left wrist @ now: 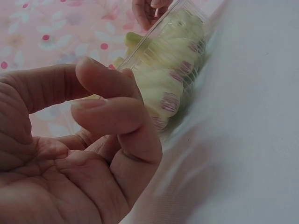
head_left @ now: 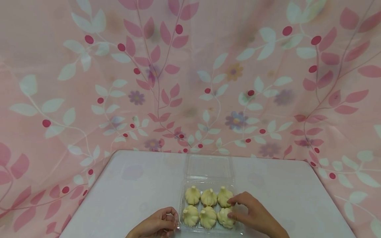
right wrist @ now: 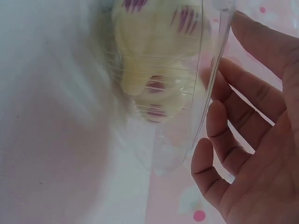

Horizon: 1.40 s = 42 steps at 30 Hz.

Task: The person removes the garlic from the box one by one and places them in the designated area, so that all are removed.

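Note:
A clear plastic box holds several cream garlic bulbs in two rows, with purple streaks low on their sides in the wrist views. At the box's left front corner, my left hand curls its fingers and pinches the rim; in the left wrist view this hand partly covers the box. My right hand reaches over the right side, thumb and forefinger on the front-right garlic bulb, whose stem does not show from above. In the right wrist view, the other fingers stay outside the box wall.
The box's hinged lid lies folded back, away from me. Underneath is a table with a pale cover. A pink cloth with leaves and flowers hangs behind the table's far edge.

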Each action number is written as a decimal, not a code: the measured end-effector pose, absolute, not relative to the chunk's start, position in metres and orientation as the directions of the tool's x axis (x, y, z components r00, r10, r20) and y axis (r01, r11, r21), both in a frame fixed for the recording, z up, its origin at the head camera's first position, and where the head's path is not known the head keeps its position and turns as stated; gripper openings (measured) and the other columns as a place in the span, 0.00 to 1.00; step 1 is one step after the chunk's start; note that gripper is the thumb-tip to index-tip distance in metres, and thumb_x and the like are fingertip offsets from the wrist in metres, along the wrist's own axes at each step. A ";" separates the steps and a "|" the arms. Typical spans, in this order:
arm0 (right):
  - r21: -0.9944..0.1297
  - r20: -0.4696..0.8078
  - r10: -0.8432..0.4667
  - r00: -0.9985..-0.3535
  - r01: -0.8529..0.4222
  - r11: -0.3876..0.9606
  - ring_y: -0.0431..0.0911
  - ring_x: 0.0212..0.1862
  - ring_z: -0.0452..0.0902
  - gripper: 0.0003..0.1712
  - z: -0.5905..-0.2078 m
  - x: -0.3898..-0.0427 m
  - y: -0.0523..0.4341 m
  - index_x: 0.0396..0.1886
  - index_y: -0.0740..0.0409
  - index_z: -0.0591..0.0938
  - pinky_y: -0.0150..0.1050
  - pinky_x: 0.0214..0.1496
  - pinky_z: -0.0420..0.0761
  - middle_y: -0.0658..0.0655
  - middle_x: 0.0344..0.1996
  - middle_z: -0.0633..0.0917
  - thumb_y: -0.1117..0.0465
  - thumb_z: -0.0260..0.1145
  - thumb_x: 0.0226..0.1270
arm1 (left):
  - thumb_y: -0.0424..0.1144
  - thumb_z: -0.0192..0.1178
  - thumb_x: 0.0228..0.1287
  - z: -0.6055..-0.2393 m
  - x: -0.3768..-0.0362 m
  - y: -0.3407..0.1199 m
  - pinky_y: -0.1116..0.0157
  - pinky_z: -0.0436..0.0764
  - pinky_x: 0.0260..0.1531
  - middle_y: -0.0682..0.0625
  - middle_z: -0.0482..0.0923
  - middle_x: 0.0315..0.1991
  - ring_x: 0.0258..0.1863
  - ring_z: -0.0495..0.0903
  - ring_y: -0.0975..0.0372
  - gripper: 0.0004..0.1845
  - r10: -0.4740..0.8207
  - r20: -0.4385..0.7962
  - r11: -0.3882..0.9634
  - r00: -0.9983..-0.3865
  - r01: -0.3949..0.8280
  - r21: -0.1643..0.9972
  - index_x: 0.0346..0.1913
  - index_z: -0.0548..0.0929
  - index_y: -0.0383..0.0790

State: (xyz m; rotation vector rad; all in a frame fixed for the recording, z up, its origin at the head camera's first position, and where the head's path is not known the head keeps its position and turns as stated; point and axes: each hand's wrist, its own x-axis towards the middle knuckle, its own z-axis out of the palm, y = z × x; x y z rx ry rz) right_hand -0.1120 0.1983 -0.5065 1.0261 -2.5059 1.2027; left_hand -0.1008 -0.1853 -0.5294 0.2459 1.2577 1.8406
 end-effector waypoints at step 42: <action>-0.473 0.582 -0.634 -0.509 -0.846 0.245 0.40 0.40 0.71 0.17 -0.516 -0.115 0.193 0.37 0.44 0.84 0.32 0.39 0.71 0.43 0.36 0.81 0.60 0.77 0.45 | 0.30 0.54 0.63 -0.533 -0.102 -0.185 0.74 0.73 0.21 0.52 0.77 0.31 0.22 0.73 0.68 0.10 0.737 -0.294 -0.091 -0.609 -0.520 0.849 0.45 0.67 0.38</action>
